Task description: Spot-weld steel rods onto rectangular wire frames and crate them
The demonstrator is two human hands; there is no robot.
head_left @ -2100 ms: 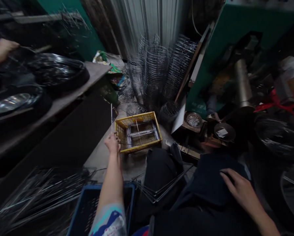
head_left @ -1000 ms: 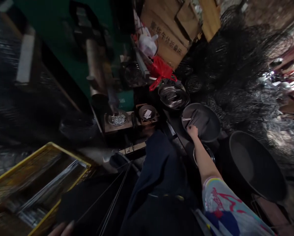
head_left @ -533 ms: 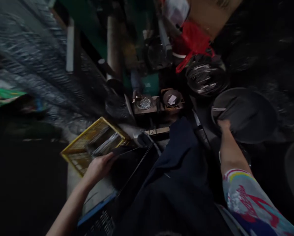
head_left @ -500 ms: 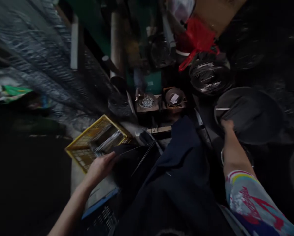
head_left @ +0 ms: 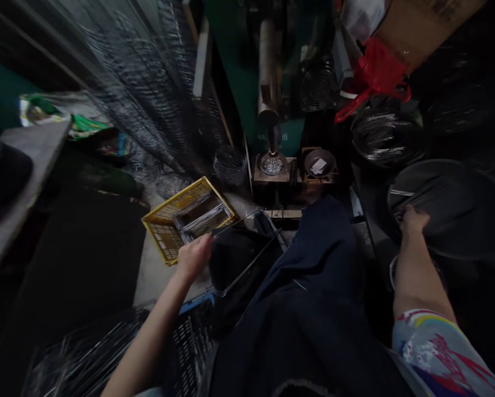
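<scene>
My left hand (head_left: pixel 195 256) is closed around one end of a thin bent wire frame (head_left: pixel 249 262). The wire stretches to the right over a black surface, close to my dark-clothed lap. Down in a wide dark round basin (head_left: pixel 458 220), at its left side, is my right hand (head_left: pixel 415 219). Its fingers are curled together; what they pinch is too dark to make out. A few thin pale metal rods (head_left: pixel 401 193) lie just beyond these fingers in the basin.
A yellow crate (head_left: pixel 160 237) with wire pieces stands beyond my left hand. Ahead, a machine's metal cylinder (head_left: pixel 268 99) hangs above a dish of small metal bits (head_left: pixel 272 164). A blue crate (head_left: pixel 185 342) is low left. A red bag (head_left: pixel 380 69) and coiled wire (head_left: pixel 386 135) are right.
My view has turned left, so the surroundings sit further right. The wire frame in my left hand has tilted and shows more of its bent outline. My right hand stays in the basin.
</scene>
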